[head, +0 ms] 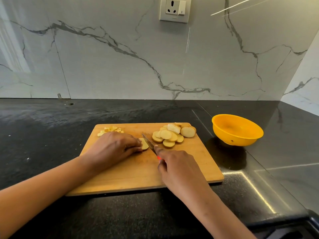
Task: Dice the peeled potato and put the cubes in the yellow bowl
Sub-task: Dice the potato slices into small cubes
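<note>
On the wooden cutting board (pixel 181 163), my left hand (pixel 114 148) presses down on a small stack of potato slices (pixel 144 144). My right hand (pixel 176 168) grips a knife (pixel 148 141) by its red handle, with the blade lying just right of that stack. A pile of round potato slices (pixel 172 135) sits at the board's far right. Several potato cubes (pixel 111 129) lie at the far left corner, partly hidden by my left hand. The yellow bowl (pixel 237 129) stands empty on the counter to the right of the board.
The board lies on a black stone counter (pixel 51 126) that meets a marble wall behind. A wall socket (pixel 175 9) is mounted above. A side wall closes the right corner beyond the bowl.
</note>
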`<act>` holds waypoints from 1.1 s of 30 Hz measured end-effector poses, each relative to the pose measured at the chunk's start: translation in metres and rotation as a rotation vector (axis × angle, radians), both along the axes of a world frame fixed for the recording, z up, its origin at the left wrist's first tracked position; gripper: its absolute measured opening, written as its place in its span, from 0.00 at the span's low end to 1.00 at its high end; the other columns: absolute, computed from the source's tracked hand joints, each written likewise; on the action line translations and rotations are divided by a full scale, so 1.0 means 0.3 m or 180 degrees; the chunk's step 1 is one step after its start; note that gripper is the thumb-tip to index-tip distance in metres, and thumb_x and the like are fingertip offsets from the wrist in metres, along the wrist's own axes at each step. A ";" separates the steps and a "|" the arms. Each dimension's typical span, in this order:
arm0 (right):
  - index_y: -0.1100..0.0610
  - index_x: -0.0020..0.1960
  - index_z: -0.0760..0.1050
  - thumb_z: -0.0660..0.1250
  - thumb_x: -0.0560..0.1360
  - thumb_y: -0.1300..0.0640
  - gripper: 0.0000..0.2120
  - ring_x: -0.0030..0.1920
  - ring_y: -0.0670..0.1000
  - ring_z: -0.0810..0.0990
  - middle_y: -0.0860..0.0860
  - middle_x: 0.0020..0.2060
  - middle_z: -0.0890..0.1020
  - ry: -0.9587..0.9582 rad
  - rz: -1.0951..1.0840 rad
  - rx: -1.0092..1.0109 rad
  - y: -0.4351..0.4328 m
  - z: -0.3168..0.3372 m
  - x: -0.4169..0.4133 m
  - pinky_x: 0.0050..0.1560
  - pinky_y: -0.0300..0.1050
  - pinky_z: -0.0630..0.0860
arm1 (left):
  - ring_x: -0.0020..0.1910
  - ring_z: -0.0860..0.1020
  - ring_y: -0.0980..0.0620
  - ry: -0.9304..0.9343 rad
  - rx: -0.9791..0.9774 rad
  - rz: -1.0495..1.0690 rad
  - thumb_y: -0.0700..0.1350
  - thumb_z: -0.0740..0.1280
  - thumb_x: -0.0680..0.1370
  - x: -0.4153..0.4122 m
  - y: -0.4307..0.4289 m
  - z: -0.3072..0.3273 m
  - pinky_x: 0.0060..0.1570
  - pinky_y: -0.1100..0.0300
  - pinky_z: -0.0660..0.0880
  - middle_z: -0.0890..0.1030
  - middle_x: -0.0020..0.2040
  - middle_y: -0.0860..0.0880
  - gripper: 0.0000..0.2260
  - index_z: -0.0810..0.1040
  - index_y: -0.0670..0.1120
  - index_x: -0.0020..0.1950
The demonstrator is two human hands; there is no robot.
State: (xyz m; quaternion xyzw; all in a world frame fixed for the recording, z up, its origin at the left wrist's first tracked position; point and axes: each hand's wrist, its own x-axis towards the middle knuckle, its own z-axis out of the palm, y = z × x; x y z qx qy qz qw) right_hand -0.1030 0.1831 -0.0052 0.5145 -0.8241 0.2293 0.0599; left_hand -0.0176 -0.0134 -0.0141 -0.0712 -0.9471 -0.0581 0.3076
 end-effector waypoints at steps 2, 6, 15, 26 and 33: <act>0.46 0.75 0.61 0.56 0.81 0.51 0.22 0.53 0.47 0.76 0.45 0.58 0.79 0.0019 0.0009 0.0033 -0.004 -0.002 -0.003 0.51 0.43 0.75 | 0.45 0.83 0.57 0.0022 0.0036 -0.0036 0.64 0.50 0.79 0.000 -0.002 0.000 0.44 0.62 0.80 0.85 0.47 0.53 0.27 0.84 0.49 0.50; 0.47 0.75 0.61 0.55 0.82 0.52 0.22 0.52 0.49 0.77 0.47 0.56 0.80 0.0124 0.0024 0.0167 -0.025 -0.002 -0.005 0.48 0.44 0.74 | 0.44 0.83 0.57 0.0000 -0.0034 -0.0004 0.61 0.55 0.77 -0.001 -0.006 0.001 0.42 0.61 0.80 0.85 0.47 0.54 0.23 0.84 0.50 0.50; 0.50 0.78 0.48 0.54 0.82 0.56 0.27 0.52 0.51 0.75 0.49 0.53 0.76 0.0372 0.0057 0.0797 0.009 0.007 0.024 0.44 0.42 0.69 | 0.44 0.83 0.56 -0.0101 -0.0060 0.0078 0.55 0.60 0.76 0.001 0.003 0.003 0.40 0.59 0.81 0.85 0.46 0.52 0.17 0.84 0.48 0.49; 0.44 0.77 0.46 0.49 0.82 0.47 0.26 0.43 0.47 0.68 0.43 0.44 0.68 0.0363 0.0067 0.0735 0.114 0.046 0.077 0.35 0.39 0.63 | 0.46 0.82 0.57 -0.0228 0.0089 0.0079 0.53 0.64 0.76 0.003 0.001 0.007 0.45 0.62 0.80 0.84 0.47 0.51 0.13 0.84 0.47 0.49; 0.41 0.76 0.51 0.53 0.81 0.46 0.25 0.45 0.45 0.74 0.42 0.49 0.77 0.0309 -0.0098 0.0049 0.070 0.060 0.051 0.41 0.37 0.71 | 0.47 0.82 0.56 -0.0278 0.0110 0.0101 0.55 0.63 0.76 0.010 0.005 0.012 0.47 0.63 0.79 0.85 0.48 0.51 0.15 0.84 0.47 0.50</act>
